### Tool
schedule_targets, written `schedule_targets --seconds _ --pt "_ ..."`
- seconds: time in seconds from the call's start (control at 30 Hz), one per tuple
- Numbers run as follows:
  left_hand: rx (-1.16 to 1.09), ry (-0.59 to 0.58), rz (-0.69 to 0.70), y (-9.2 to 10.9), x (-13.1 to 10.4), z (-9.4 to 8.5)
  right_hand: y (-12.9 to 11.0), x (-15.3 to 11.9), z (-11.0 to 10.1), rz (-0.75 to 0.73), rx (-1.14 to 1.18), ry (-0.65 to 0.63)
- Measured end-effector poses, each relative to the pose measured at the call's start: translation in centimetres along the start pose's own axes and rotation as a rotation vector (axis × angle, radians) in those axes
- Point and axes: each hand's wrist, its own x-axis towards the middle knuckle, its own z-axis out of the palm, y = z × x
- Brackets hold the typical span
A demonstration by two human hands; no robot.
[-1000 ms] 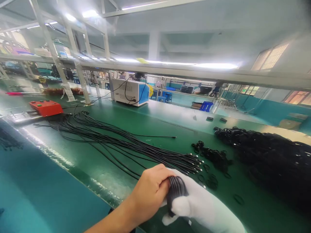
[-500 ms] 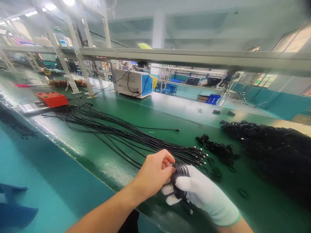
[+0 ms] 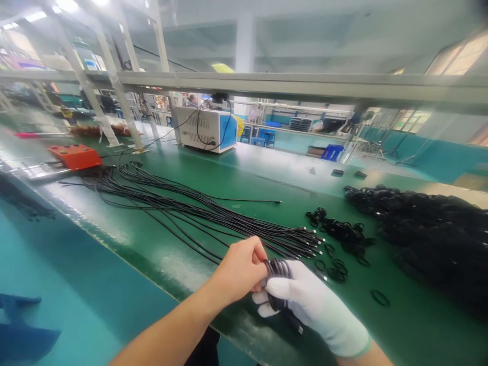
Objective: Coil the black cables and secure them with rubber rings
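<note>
A coiled black USB cable (image 3: 279, 268) is gripped between my two hands above the front part of the green bench (image 3: 171, 274). My right hand (image 3: 301, 292), in a white glove, wraps round the coil, and a cable plug (image 3: 300, 329) sticks out below it. My bare left hand (image 3: 244, 272) has its fingers closed on the coil's left side; the fingertips are partly hidden. Just beyond my hands lies a long bundle of straight black cables (image 3: 213, 216), their metal plugs pointing right. Several loose black bands (image 3: 337, 271) lie to the right.
A large heap of coiled black cables (image 3: 430, 229) fills the bench's right side, beside a small pile of black bands (image 3: 343, 233). An orange-red control box (image 3: 76, 156) sits at left. A white and blue machine (image 3: 206, 129) stands at the back, under a metal shelf rail (image 3: 290, 81).
My left fingers have shifted slightly left and closed more around the coil's edge. The right hand keeps its hold on the coil. The view has shifted a little.
</note>
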Motion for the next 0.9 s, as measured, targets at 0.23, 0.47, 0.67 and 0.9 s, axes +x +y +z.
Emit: schedule_targets --seconds 0.23,0.47,0.67,0.9 --pt "-0.011 0.032 -0.008 -0.1 -0.4 0.1 -1.5 -0.4 0.4 0.121 -0.213 -0.021" --pt "0.155 -0.009 0.203 0.9 -0.4 0.1 -1.3 -0.4 0.1 0.124 -0.183 0.003" --pt "0.325 0.095 0.270 1.5 -0.7 -1.0 -0.2 0.1 -1.0 -0.010 0.322 -0.094" --pt "0.409 -0.002 0.349 0.2 -2.7 -0.3 0.4 0.4 -1.5 -0.110 0.323 -0.024"
